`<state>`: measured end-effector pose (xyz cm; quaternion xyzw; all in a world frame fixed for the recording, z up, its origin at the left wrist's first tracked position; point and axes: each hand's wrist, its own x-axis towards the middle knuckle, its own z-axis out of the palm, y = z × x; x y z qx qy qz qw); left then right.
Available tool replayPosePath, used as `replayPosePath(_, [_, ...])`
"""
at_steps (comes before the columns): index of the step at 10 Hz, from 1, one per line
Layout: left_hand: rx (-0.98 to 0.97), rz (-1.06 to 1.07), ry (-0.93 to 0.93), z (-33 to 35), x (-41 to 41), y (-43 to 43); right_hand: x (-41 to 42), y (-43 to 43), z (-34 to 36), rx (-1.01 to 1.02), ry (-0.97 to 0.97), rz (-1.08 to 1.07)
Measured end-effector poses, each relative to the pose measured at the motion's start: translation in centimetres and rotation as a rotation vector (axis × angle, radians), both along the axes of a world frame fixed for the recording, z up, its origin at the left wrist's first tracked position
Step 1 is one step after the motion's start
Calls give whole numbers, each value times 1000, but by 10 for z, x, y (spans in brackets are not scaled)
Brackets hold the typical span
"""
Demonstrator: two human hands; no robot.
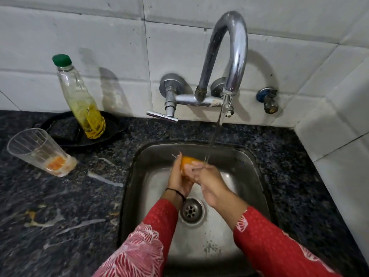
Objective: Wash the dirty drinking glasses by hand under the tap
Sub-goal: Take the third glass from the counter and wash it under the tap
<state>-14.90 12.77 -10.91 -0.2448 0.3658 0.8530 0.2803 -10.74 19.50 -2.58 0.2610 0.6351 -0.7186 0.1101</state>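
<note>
Over the steel sink (pixel 257 172), my left hand (pixel 178 176) and my right hand (pixel 207 180) both grip a clear drinking glass (pixel 188 160) with orange liquid in it. Much of the glass is hidden between my fingers. Water runs from the chrome tap (pixel 233 56) in a thin stream that lands at the glass and my right fingers. A second dirty glass (pixel 38 150) stands on the dark counter at the left, with orange residue at its bottom.
A clear bottle (pixel 81 100) with a green cap and yellow liquid stands on a black plate (pixel 113 128) at the back left. Wet streaks and orange spills mark the granite counter (pixel 60 216). The drain (pixel 191 211) lies below my wrists. White tiled walls close the back and right.
</note>
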Motion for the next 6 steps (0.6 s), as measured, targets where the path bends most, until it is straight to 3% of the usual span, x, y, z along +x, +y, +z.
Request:
replayPosePath(1, [-104, -140, -54, 11, -17, -2, 7, 5, -17, 460, 315, 450])
replayPosePath(2, [-202, -193, -94, 23, -31, -5, 7, 34, -45, 1368, 657, 799])
replayPosePath(3, [-209, -134, -74, 28, -33, -3, 5, 35, -54, 1417, 554, 921])
replayPosePath(4, [-133, -139, -66, 21, -24, 0, -3, -3, -38, 678, 292, 337])
replayPosePath(5, [-22, -111, -32, 16, -10, 4, -18, -15, -30, 140, 17, -76])
replayPosePath(6, [-116, -210, -42, 26, -14, 0, -5, -3, -45, 513, 237, 261])
